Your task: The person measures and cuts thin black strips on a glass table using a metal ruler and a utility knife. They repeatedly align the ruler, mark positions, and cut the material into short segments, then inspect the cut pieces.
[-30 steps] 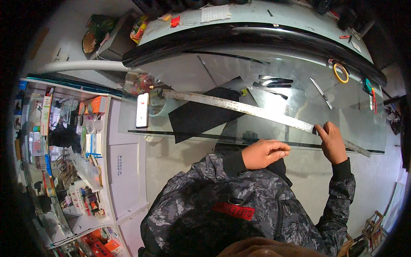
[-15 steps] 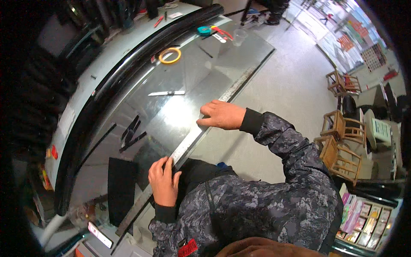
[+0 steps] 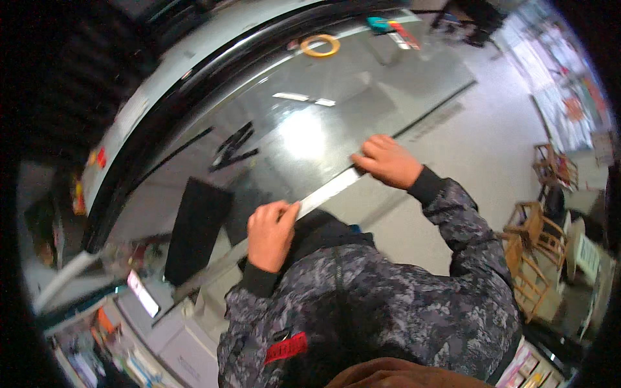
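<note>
1. Fingers of the left hand (image 3: 268,238) are curled and closed on a long metal ruler (image 3: 328,193), thumb along its upper side.
2. Ahead and to the right, the fingers of the right hand (image 3: 389,161) are bent down, gripping the same ruler.
3. Between both sets of fingers the ruler shines pale; it runs on past each, blurred, along the near edge of the glass-topped bench (image 3: 362,81). Whether it touches the glass cannot be told.
4. Just left of the left fingers, a black sheet (image 3: 194,226) lies at a slant.
5. Forward of the left fingers sit several dark strips (image 3: 238,143), some crossing.
6. Farther forward, left of the right fingers, is a slim silvery knife (image 3: 292,97).
7. Left and back from the left fingers, a phone (image 3: 143,294) shows a lit screen.
8. Well beyond the right fingers lie a yellow ring of tape (image 3: 320,54) and a teal tool (image 3: 378,24).
9. Far off to the right stand wooden chairs (image 3: 530,223).
</note>
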A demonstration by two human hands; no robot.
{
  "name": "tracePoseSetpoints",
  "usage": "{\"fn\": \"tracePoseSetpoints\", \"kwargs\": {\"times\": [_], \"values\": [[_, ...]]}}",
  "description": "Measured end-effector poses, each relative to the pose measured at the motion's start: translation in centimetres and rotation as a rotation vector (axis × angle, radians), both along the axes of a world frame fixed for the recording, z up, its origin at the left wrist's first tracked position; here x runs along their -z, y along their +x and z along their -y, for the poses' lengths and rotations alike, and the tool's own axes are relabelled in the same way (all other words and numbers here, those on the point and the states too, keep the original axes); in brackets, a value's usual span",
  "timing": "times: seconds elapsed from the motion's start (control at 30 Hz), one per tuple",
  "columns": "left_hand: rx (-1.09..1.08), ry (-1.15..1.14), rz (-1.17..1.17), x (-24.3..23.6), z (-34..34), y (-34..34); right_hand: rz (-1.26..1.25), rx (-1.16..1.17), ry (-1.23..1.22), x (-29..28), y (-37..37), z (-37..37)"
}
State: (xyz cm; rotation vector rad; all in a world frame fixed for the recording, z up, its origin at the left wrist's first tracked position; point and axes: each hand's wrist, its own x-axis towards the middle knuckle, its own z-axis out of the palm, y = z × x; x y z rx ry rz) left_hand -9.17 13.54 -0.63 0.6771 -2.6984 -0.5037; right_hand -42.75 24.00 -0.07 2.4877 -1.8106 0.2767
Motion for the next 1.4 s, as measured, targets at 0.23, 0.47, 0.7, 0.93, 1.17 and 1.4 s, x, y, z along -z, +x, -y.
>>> {"fn": "tracePoseSetpoints", "kwargs": {"times": [0.23, 0.47, 0.7, 0.93, 1.17, 1.4], "values": [[0.007, 0.023, -0.02, -0.8, 0.1, 0.4, -0.002, -0.04, -0.043, 0.6, 0.4, -1.1], [0.028, -0.134, -0.138, -6.5, 0.0, -0.2, 0.253, 0.097, 0.036, -1.2, 0.4, -3.5], [-0.154, -0.632, -0.67, -15.5, -0.1, -2.6, 0.736, 0.322, -0.157, -8.1, 1.4, -6.0], [0.228, -0.079, -0.511, -14.6, -2.7, -7.7, 1.465, 0.307, -0.4, -15.7, 0.9, -6.6], [0.433, 0.414, -0.423, -10.0, -6.6, -11.5, 1.948, 0.135, -0.648, -20.3, 1.0, -5.1], [0.23, 0.276, -0.259, -8.1, -5.5, -8.8, 2.146, 0.209, -0.688, -15.5, -0.5, -2.9]]}}
